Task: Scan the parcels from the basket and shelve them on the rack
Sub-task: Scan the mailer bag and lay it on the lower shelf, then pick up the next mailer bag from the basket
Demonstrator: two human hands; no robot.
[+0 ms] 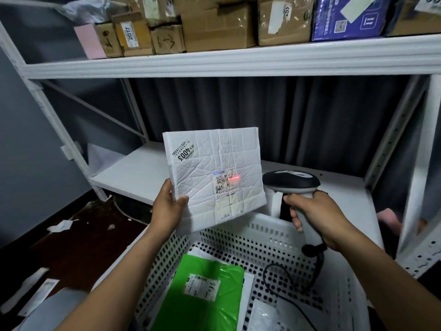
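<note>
The left hand (167, 209) is pinching the white padded mailer (214, 168), probably light and pliable, by its seven-o'clock corner while the right hand (317, 216) is gripping the barcode scanner (291, 182).

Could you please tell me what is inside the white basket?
The white basket holds a green parcel lying on white mailers, a clear bag and the scanner cable. Whatever lies beneath the green parcel is covered.

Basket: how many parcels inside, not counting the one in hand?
3 visible: green mailer in the middle of the basket; white mailer under it, showing at its right edge; pale bag at the near right. More may be hidden beneath.
</note>
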